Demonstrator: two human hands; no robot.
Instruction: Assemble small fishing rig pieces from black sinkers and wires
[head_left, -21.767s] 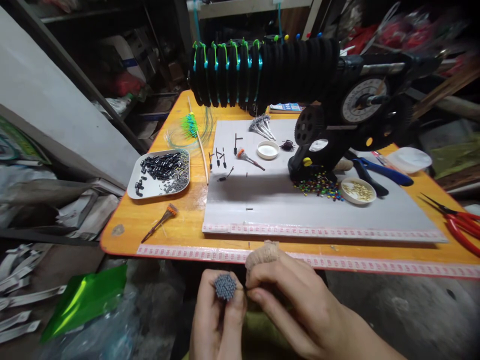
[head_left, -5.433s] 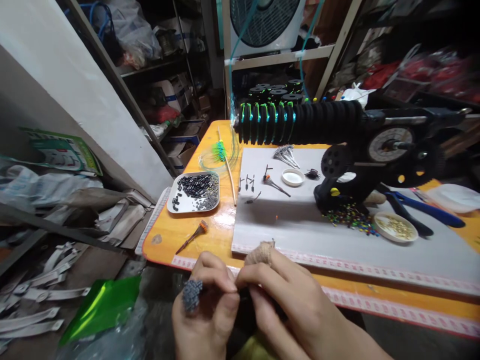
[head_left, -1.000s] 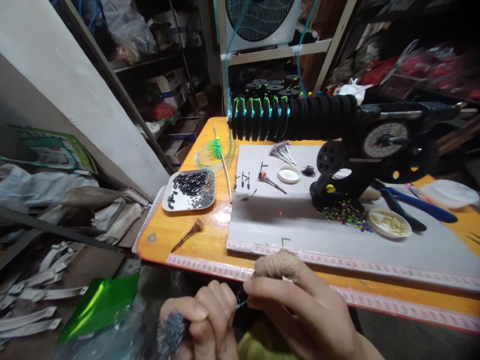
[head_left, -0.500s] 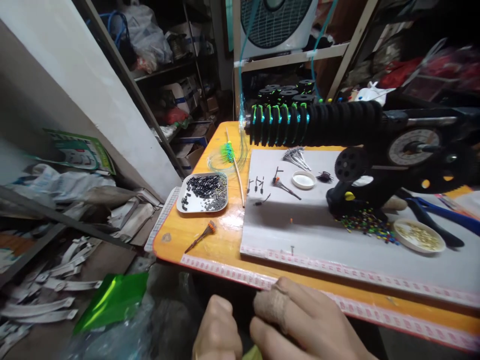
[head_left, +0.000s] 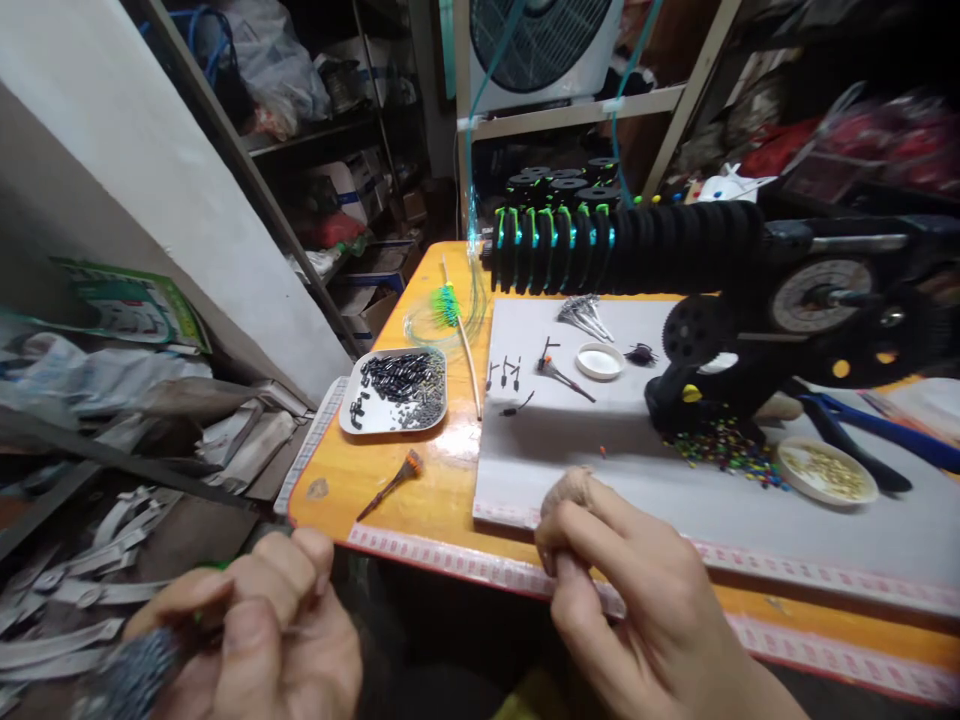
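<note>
My left hand (head_left: 259, 630) is closed around a bundle of thin grey rods (head_left: 131, 680) at the lower left, below the table edge, and is blurred by motion. My right hand (head_left: 637, 610) sits at the front edge of the orange table (head_left: 435, 490); its fingers are pinched together and a beige bandage (head_left: 566, 487) wraps the forefinger. What the right fingers pinch is too small to make out. The two hands are well apart.
A grey mat (head_left: 660, 490) carries a black winding machine (head_left: 720, 270) with green-threaded spools, coloured beads (head_left: 724, 445), a white cap (head_left: 599, 361) and a dish of gold bits (head_left: 825, 472). A white tray (head_left: 394, 405) of black tubes and an orange-tipped tool (head_left: 391, 480) lie on the left. Blue pliers (head_left: 870, 440) lie on the right.
My left hand has swung out to the left with the rod bundle. My right hand has risen to the table's front edge, and the hands have parted.
</note>
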